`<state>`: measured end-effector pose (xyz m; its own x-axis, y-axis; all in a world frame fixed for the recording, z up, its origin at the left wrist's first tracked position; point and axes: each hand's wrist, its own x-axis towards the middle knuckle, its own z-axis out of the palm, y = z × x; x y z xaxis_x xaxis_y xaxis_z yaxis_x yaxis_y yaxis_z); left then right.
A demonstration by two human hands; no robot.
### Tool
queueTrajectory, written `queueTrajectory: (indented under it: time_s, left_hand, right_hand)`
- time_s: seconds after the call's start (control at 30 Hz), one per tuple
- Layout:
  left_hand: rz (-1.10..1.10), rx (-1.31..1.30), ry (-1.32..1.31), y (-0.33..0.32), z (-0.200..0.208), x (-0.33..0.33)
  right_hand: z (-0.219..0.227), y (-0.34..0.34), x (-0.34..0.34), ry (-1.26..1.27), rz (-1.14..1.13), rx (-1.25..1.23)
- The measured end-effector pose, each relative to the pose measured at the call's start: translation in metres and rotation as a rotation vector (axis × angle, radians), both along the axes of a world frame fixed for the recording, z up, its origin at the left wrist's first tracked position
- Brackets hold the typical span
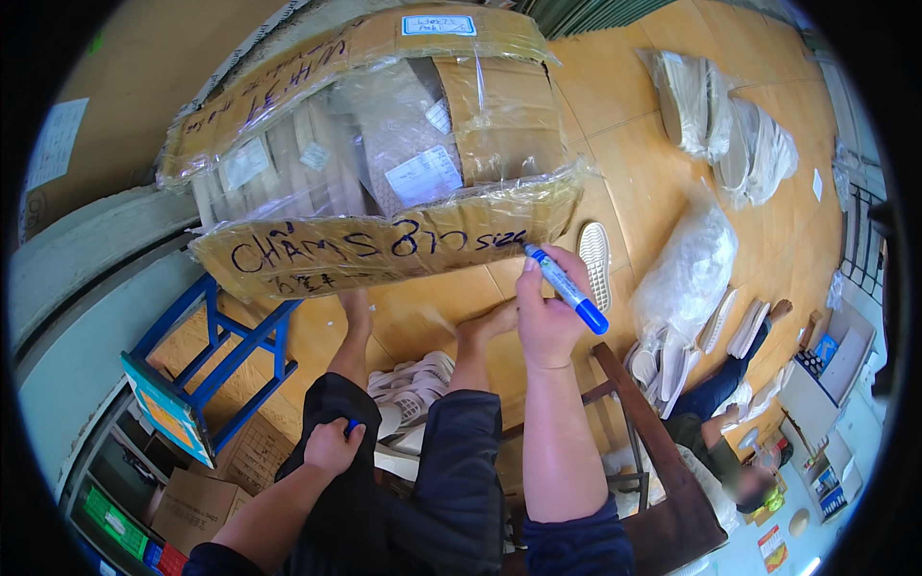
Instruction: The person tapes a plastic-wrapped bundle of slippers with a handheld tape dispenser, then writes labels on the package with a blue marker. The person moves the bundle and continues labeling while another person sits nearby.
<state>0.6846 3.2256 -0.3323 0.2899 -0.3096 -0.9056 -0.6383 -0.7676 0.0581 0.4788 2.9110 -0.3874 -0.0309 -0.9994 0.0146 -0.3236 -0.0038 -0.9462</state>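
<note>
My right hand (552, 322) grips a blue and white marker pen (569, 288), its tip against the cardboard flap (413, 230) of an open box. Dark handwriting runs along that flap, ending at the pen tip. Resting on my left thigh, my left hand (331, 447) is closed around a small blue piece, perhaps the pen's cap, mostly hidden by the fingers. Inside the box, plastic-wrapped goods (298, 163) with paper labels stand packed close together. Clear film and tape cover the box's edges.
A blue-framed stool (221, 355) stands at left, with a carton (197, 509) below it. Pale soles (413, 394) lie between my feet. Bagged shoe soles (687, 106) and a plastic bag (687, 259) lie on the tiled floor at right. Another person (715, 422) sits at far right.
</note>
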Motion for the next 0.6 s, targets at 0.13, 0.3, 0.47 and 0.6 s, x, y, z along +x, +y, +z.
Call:
queueTrajectory:
  time_s: [0.13, 0.3, 0.47, 0.6]
  left_hand:
    - [0.008, 0.012, 0.006, 0.000, -0.001, 0.001]
    - [-0.020, 0.040, 0.013, -0.002, -0.003, 0.001]
    - [-0.027, 0.034, 0.007, -0.002, -0.003, 0.000]
    - [-0.033, 0.025, 0.007, -0.002, -0.004, -0.001]
  right_hand:
    - [0.000, 0.001, -0.009, -0.044, -0.097, 0.096]
    - [0.002, -0.008, -0.014, -0.159, -0.147, 0.153]
    - [0.004, -0.022, -0.012, -0.131, -0.116, 0.129]
    - [0.003, -0.025, -0.013, -0.014, -0.008, 0.046]
